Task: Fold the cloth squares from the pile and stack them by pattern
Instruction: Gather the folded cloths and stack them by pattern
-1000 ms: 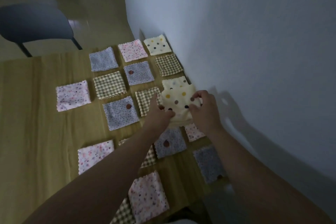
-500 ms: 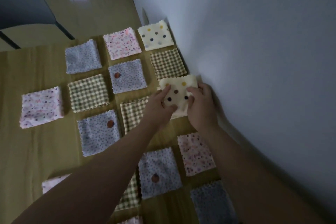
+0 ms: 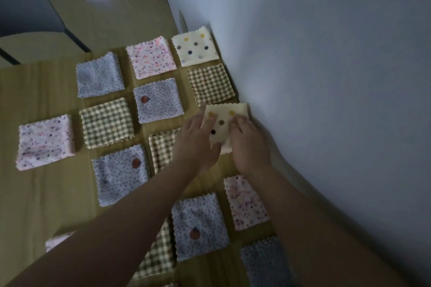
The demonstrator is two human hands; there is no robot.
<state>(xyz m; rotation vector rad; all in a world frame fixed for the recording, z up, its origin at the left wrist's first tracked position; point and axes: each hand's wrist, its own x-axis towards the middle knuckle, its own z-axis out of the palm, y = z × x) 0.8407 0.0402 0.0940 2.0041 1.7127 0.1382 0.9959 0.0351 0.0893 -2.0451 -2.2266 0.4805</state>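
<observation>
The cream dotted cloth (image 3: 221, 121) lies at the worktop's (image 3: 46, 193) right edge by the wall (image 3: 326, 77), its near part hidden under both hands. The left grip (image 3: 196, 144) presses it with straight fingers. The right grip's (image 3: 249, 144) fingers bend onto it; whether they pinch it, I cannot tell.

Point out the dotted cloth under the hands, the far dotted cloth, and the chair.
Near dotted cloth (image 3: 221, 122): head view, its brown middle dot.
Far dotted cloth (image 3: 194, 48): head view, its middle.
Chair (image 3: 28, 7): head view, its dark shell.
</observation>
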